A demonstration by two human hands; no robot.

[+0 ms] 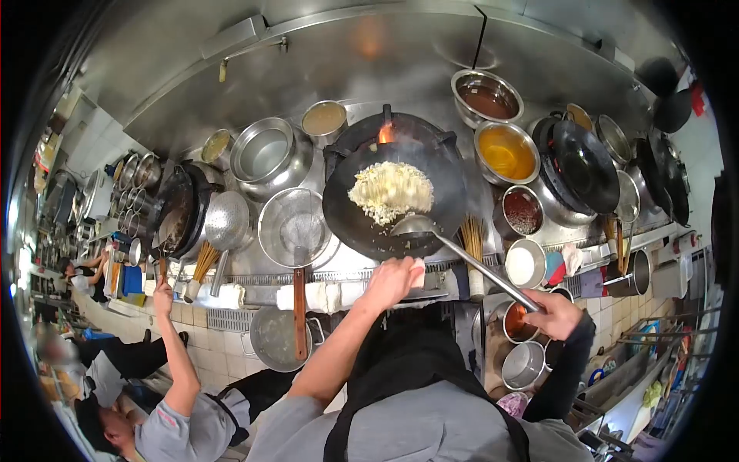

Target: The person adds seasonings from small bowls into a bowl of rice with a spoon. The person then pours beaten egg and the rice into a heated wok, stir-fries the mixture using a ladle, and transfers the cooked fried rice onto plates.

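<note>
Fried rice (pixel 391 190), pale with yellow bits of egg, is blurred in motion in a black wok (pixel 346 228) over a burner. My left hand (pixel 392 285) is closed at the wok's near rim, with a bit of white cloth (pixel 418 273) showing beside the fingers; the exact grip is partly hidden. My right hand (pixel 556 314) wraps round the long handle of a metal ladle (pixel 477 264). The ladle's bowl rests low in the wok, at the near right edge of the rice. Orange flame (pixel 386 132) shows behind the wok's far rim.
Right of the wok stand bowls of brown liquid (pixel 486 98), yellow oil (pixel 506 152) and red sauce (pixel 523 212). A strainer (pixel 292 225) and a steel pot (pixel 265 154) are on the left. A bamboo brush (pixel 473 242) stands close to the ladle. A co-worker (pixel 188 416) holds another wok at left.
</note>
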